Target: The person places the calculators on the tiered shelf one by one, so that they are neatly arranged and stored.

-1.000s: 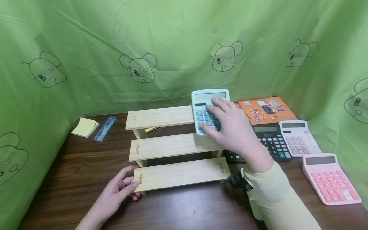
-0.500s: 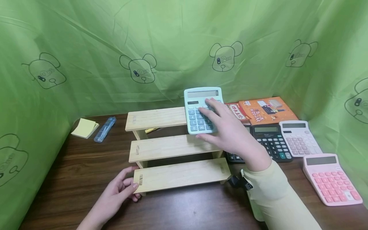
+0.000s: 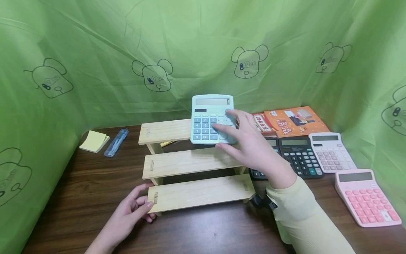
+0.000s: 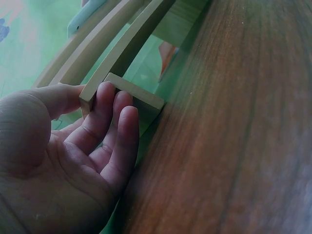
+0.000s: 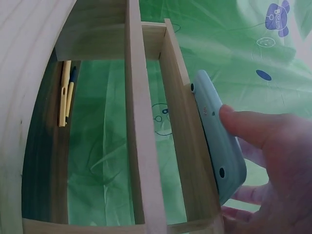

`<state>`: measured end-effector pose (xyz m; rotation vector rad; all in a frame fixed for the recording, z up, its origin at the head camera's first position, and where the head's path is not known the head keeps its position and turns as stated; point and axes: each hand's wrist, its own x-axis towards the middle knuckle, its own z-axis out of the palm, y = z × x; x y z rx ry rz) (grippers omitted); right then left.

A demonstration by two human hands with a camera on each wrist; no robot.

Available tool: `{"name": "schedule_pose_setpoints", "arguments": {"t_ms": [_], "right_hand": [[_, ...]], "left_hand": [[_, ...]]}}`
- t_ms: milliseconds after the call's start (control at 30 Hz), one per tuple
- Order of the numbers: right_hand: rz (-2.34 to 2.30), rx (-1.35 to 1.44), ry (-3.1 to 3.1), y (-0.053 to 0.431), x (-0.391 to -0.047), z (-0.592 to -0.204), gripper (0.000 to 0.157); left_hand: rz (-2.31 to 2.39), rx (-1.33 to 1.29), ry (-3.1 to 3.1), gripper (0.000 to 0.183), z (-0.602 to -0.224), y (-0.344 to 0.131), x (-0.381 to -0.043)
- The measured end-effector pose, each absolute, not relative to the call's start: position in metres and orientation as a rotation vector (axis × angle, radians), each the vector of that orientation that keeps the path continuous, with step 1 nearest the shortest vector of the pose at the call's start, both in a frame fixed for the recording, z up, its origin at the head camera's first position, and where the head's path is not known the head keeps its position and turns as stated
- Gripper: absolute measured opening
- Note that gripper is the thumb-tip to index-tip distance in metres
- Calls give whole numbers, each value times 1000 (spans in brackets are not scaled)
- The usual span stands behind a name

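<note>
A three-tier wooden stepped shelf [image 3: 200, 192] stands on the table. My left hand [image 3: 125, 215] grips the left end of its lowest board, thumb on top and fingers beneath; the left wrist view shows those fingers against the end support [image 4: 139, 92]. On the top board lies a mint-green calculator [image 3: 205, 120], its keys facing up and its lower edge overhanging the front. My right hand [image 3: 257, 146] touches the calculator's right part with spread fingers. In the right wrist view, the thumb rests against the calculator's [image 5: 219, 146] near edge; the other fingertips are hidden there.
At the right lie two black calculators, one [image 3: 299, 157] beside the other, a white calculator [image 3: 331, 151], a pink one [image 3: 366, 197] and orange booklets [image 3: 295, 121]. Sticky notes [image 3: 94, 141] and a blue case [image 3: 116, 143] sit left. Yellow pens [image 5: 66, 95] lie behind the shelf.
The mint-green calculator has slid left along the top board. My right hand has shifted slightly left, its fingers now nearer the calculator's right side. The left hand stays put.
</note>
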<state>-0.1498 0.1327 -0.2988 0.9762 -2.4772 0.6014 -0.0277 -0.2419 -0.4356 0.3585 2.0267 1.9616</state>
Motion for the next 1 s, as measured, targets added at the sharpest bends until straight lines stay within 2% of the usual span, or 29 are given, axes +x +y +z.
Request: {"name": "schedule_pose_setpoints", "arguments": {"t_ms": [400, 733, 1000], "right_hand": [[616, 1024, -2457, 131, -152, -299, 43], [593, 1042, -2452, 125, -149, -299, 43], [641, 1099, -2322, 118, -148, -303, 31]], "left_hand": [[1958, 341, 2035, 49, -434, -242, -25], [1982, 370, 2045, 48, -434, -242, -25], [1992, 399, 2054, 48, -433, -239, -26]]}}
